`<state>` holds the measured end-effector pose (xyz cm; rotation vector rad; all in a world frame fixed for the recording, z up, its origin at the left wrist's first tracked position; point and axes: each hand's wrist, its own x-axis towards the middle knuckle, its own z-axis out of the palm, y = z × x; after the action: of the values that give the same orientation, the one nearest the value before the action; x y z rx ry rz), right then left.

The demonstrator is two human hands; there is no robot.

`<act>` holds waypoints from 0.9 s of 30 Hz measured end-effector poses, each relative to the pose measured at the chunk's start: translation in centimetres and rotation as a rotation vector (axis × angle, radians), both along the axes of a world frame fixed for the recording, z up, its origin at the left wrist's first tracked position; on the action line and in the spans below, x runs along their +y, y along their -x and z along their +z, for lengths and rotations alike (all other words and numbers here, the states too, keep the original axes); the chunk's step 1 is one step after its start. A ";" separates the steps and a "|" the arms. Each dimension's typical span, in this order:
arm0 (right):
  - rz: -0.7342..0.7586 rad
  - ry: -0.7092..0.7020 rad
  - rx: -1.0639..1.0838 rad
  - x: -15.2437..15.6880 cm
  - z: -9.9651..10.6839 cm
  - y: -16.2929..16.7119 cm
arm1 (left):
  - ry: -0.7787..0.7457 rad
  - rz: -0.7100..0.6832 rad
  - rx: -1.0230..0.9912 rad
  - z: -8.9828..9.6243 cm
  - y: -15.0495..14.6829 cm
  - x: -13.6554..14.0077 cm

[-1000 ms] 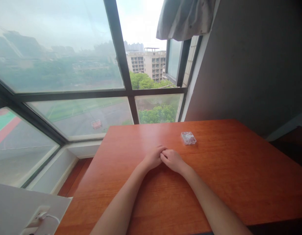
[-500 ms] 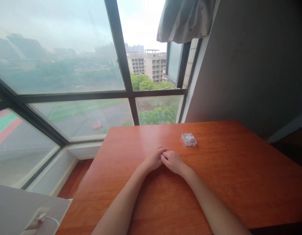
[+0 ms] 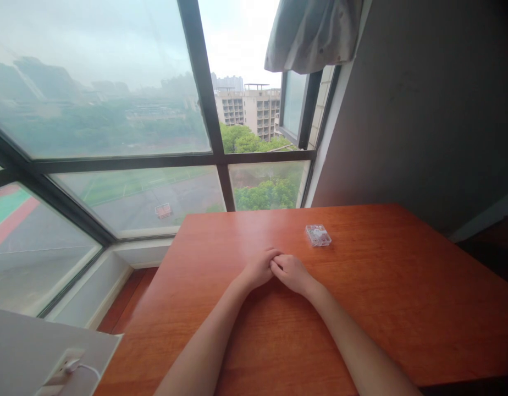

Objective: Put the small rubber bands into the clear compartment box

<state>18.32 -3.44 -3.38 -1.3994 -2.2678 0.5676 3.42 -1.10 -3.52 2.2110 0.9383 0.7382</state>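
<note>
On the reddish-brown wooden table, my left hand (image 3: pixel 260 269) and my right hand (image 3: pixel 294 272) meet, one folded against the other. The fingers of both are closed and overlap, so part of them is hidden. I see no object in either hand. A small clear plastic box (image 3: pixel 318 235) lies flat on the tabletop, just beyond my right hand and apart from it. Small contents show through its lid, too blurred to name.
The wooden table (image 3: pixel 402 286) ends at a window with dark frames (image 3: pixel 134 164). A grey curtain (image 3: pixel 314 36) hangs above the open pane. To the right stands a grey wall (image 3: pixel 423 110). At the lower left a white plug (image 3: pixel 72 366) sits in a wall socket.
</note>
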 end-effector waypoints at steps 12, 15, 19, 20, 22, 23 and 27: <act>-0.016 -0.064 0.109 -0.1 -0.2 0.1 | -0.004 0.008 -0.020 -0.1 0.0 0.0; 0.003 -0.108 0.170 0.0 -0.2 0.1 | -0.015 0.032 -0.031 -0.3 0.0 0.0; 0.042 -0.124 0.216 0.1 -0.3 0.1 | -0.030 0.042 -0.018 -0.4 0.1 0.1; 0.042 -0.124 0.216 0.1 -0.3 0.1 | -0.033 0.042 -0.016 -0.4 0.1 0.1; 0.038 -0.122 0.213 0.2 -0.4 0.0 | -0.035 0.042 -0.013 -0.4 0.1 0.1; 0.038 -0.121 0.213 0.2 -0.4 0.0 | -0.034 0.040 -0.012 -0.4 0.1 0.1; 0.054 -0.109 0.218 0.3 -0.4 0.0 | -0.034 0.035 -0.010 -0.4 0.1 0.0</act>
<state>18.37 -3.14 -3.77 -1.1670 -2.1336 0.5749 3.35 -1.06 -3.88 2.2227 0.9686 0.7865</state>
